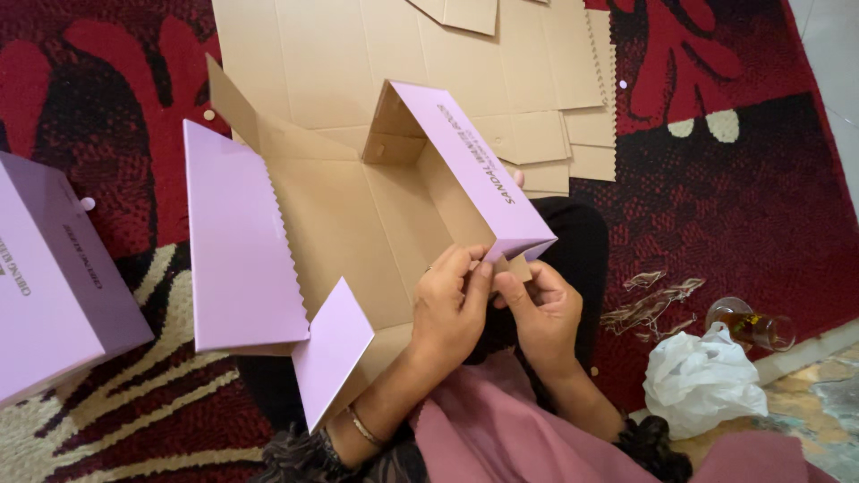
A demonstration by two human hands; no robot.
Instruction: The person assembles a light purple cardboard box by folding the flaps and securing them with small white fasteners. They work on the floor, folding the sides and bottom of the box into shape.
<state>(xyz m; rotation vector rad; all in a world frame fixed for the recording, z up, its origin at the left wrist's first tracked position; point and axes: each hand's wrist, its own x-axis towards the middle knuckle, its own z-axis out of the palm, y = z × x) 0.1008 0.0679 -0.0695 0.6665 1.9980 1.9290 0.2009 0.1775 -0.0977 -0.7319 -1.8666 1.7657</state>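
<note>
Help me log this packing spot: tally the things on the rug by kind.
Lilac box being folded: 1
Finished lilac box: 1
Flat cardboard stack: 1
White plastic bag: 1
Glass: 1
Total: 5

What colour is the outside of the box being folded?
Lilac outside, plain brown cardboard inside; the head view shows it.

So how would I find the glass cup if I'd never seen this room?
Start at the red and black carpet and go to its right edge, where it meets the pale floor. Beside the crumpled white plastic bag lies a small clear glass, tipped on its side. It is the only see-through thing there, with something brownish inside.
</note>
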